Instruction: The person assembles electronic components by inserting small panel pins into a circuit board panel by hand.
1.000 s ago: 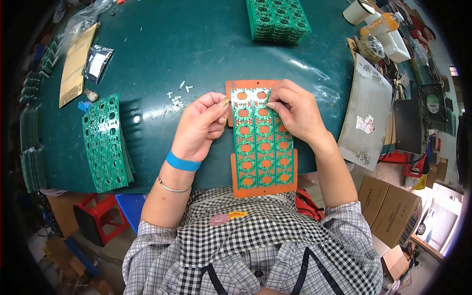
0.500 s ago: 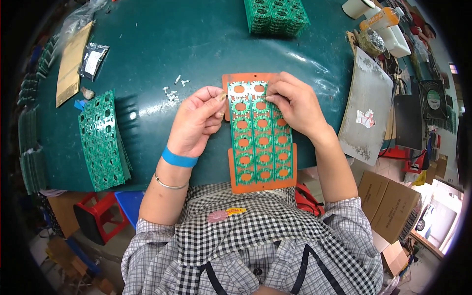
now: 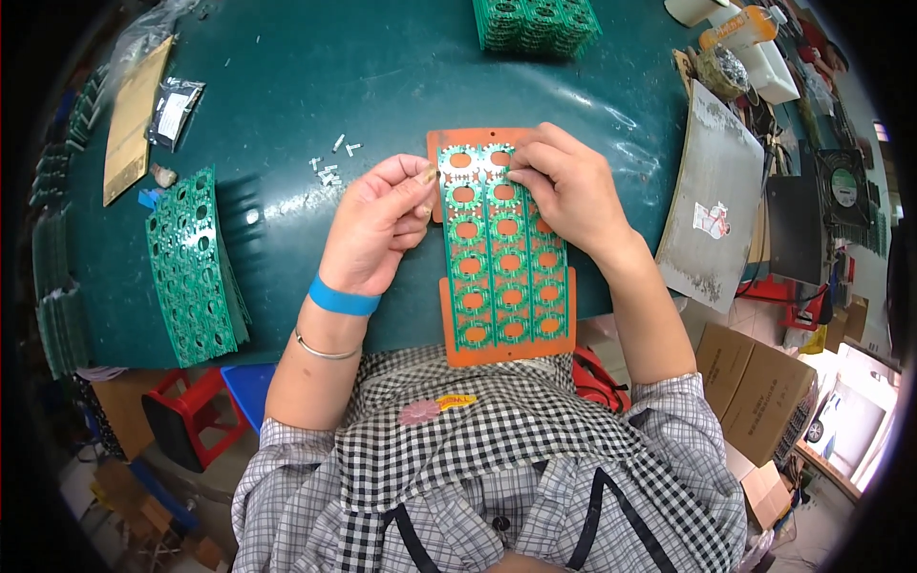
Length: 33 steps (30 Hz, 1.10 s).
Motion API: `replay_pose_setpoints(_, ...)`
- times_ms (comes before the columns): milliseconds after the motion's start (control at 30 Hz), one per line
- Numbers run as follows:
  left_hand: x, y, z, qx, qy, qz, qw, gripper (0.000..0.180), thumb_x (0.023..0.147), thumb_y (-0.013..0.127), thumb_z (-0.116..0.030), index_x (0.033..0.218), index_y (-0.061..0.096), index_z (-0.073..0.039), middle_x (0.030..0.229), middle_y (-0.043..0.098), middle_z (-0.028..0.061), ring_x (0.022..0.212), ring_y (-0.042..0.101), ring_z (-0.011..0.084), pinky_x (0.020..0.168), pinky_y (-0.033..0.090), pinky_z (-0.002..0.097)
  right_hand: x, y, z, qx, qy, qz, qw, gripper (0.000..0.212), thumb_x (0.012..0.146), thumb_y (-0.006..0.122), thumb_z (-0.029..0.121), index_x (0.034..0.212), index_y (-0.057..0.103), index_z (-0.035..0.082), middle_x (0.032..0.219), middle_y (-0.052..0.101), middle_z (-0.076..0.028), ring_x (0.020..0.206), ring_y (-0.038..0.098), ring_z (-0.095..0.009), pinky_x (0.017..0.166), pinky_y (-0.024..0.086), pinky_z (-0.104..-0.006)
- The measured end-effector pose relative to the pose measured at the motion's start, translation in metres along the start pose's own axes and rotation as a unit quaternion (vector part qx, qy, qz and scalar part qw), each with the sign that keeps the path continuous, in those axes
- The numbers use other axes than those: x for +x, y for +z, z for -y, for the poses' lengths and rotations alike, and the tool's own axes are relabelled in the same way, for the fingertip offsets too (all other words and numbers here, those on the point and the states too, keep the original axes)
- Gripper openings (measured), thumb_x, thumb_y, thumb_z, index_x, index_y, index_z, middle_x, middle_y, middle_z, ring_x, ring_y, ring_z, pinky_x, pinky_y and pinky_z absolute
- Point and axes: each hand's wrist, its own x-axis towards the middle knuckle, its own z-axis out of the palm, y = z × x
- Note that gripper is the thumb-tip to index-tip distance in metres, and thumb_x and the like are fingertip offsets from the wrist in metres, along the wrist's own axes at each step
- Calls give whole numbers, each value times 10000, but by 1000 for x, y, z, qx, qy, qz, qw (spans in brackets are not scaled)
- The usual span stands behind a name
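A green circuit board panel (image 3: 491, 258) with rows of oval cut-outs lies on an orange carrier plate (image 3: 510, 355) at the table's front edge. My left hand (image 3: 382, 215) is at the panel's upper left, thumb and forefinger pinched together; whatever sits between them is too small to make out. Over the upper right part of the panel is my right hand (image 3: 564, 186), its fingertips closed together near the top rows and hiding part of the right column. What they hold, if anything, cannot be seen. Several small pale parts (image 3: 330, 175) lie loose left of the panel.
Stacked green panels (image 3: 196, 267) stand at the left, with another stack (image 3: 537, 27) at the far side. A black packet (image 3: 176, 113) lies by a tan board (image 3: 138, 119). On the right are a grey metal sheet (image 3: 709, 205), an orange bottle (image 3: 740, 29) and a cardboard box (image 3: 755, 396).
The view has shifted slightly. My hands stay at the top of the panel; the right fingertips have moved a little left, toward the middle column.
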Motion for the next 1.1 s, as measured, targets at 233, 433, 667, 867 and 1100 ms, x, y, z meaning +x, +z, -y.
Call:
replay_pose_setpoints(233, 0, 1, 0, 7, -4, -3, 1000, 93, 964, 573, -134, 1003, 587, -51, 731, 491, -18, 521, 289, 8, 433, 210, 156, 1, 4, 2, -52, -51, -12, 997, 98, 754, 672, 3, 847, 644, 14, 837, 587, -102, 808, 598, -318, 685, 508, -395)
replay_pose_setpoints(433, -1, 5, 1, 37, -6, -23, 999, 120, 957, 596, -148, 985, 614, -33, 732, 530, -16, 511, 307, 2, 429, 213, 156, 1, 1, 1, -66, -85, 17, 994, 145, 737, 698, 18, 879, 672, 15, 857, 617, -94, 857, 620, -298, 714, 520, -381)
replay_pose_setpoints(667, -8, 10, 3, 50, -4, -34, 998, 121, 946, 616, -147, 985, 633, -34, 733, 554, -24, 520, 361, -5, 430, 226, 152, 2, -8, 39, 47, -14, -24, 999, 179, 686, 750, -18, 846, 685, 26, 864, 643, -64, 776, 647, -225, 650, 531, -324)
replay_pose_setpoints(867, -16, 18, 16, 31, -53, 21, 998, 139, 921, 652, -166, 991, 654, -46, 780, 601, -19, 585, 444, -1, 482, 291, 142, -1, 0, 38, 34, -184, -68, 980, 195, 685, 731, -10, 867, 680, 38, 875, 639, -70, 742, 647, -226, 610, 528, -318)
replay_pose_setpoints(1100, -21, 23, 7, 67, -44, 36, 996, 127, 939, 624, -132, 1012, 650, -32, 779, 618, 2, 600, 467, 1, 483, 297, 152, -7, -9, 41, 139, -94, 22, 986, 169, 698, 754, -9, 840, 666, 19, 885, 641, -78, 797, 655, -234, 659, 538, -319)
